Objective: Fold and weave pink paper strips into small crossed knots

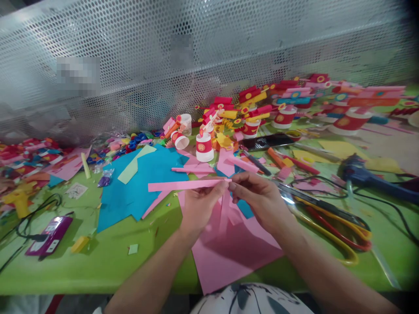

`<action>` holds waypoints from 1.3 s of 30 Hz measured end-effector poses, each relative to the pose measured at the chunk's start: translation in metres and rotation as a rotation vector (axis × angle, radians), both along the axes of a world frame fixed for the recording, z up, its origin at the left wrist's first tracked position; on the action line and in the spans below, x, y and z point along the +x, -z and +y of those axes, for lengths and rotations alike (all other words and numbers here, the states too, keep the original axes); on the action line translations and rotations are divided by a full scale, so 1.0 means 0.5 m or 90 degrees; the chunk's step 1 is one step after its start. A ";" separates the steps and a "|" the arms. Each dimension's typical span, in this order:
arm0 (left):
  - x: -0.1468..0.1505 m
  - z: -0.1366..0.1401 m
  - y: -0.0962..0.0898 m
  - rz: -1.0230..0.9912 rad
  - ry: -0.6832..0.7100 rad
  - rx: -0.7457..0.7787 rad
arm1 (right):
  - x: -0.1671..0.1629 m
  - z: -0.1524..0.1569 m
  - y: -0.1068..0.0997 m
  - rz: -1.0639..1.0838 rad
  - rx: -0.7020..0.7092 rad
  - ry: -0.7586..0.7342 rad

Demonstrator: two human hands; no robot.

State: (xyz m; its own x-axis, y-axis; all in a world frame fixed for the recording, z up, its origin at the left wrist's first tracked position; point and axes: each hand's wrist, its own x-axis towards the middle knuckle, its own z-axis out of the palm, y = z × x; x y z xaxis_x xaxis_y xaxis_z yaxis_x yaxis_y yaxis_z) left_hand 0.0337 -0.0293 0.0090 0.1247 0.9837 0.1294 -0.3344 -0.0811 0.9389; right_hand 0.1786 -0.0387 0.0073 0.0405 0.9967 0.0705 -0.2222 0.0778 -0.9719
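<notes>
The pink paper strip (178, 186) lies across the centre of the frame, held above the table, its long flat part reaching left and its other end at your fingertips. Your left hand (200, 207) grasps the strip near that end, thumb on top. Your right hand (263, 198) pinches the very tip between thumb and fingers; whether the tip is folded or rolled is too small to tell.

Below your hands, at the lower centre, a pink sheet (225, 266) lies on the green table (157, 274). Left of centre spreads an irregular blue sheet (121, 209), with a pale green paper piece (135, 165) lying on it. To the right of your right hand you have scissors with yellow handles (348, 260), and beyond them, at the right edge, a dark blue glue gun (379, 179).

Just above centre stands a red-and-white cup (204, 149), and more cups topped with coloured paper rolls run toward the upper right, behind a black phone-like slab (268, 141). At the lower left lies a purple device (50, 235) with a cable; a yellow glue gun (20, 200) sits above it at the left edge. A perforated metal panel (131, 48) fills the top.
</notes>
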 end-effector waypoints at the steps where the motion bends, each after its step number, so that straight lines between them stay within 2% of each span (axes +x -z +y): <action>1: 0.000 0.000 0.000 0.003 0.000 0.008 | 0.000 0.000 0.002 -0.001 0.003 -0.003; 12: -0.003 0.008 0.016 -0.030 -0.002 -0.069 | -0.002 -0.003 0.002 -0.078 0.032 0.007; 17: -0.006 0.007 0.007 0.018 -0.006 -0.037 | 0.000 -0.004 0.003 -0.054 0.032 -0.025; 23: -0.005 0.005 0.003 0.002 0.009 -0.053 | 0.000 -0.002 -0.001 -0.069 0.011 0.004; 29: -0.002 0.001 0.005 -0.032 -0.002 -0.098 | 0.000 -0.006 -0.008 -0.159 0.011 0.039; 34: -0.009 0.005 -0.005 0.013 0.024 -0.098 | 0.003 -0.005 -0.009 -0.142 -0.031 0.031; 39: -0.018 0.009 -0.012 0.124 0.060 -0.019 | 0.010 0.001 -0.006 -0.131 -0.029 0.044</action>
State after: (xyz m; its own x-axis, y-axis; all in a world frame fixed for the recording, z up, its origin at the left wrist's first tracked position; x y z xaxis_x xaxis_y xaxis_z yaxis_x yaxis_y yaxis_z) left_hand 0.0246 -0.0247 0.0149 0.2364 0.9695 0.0652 -0.1517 -0.0294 0.9880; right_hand 0.1835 -0.0382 0.0102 0.0976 0.9944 0.0397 -0.0148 0.0413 -0.9990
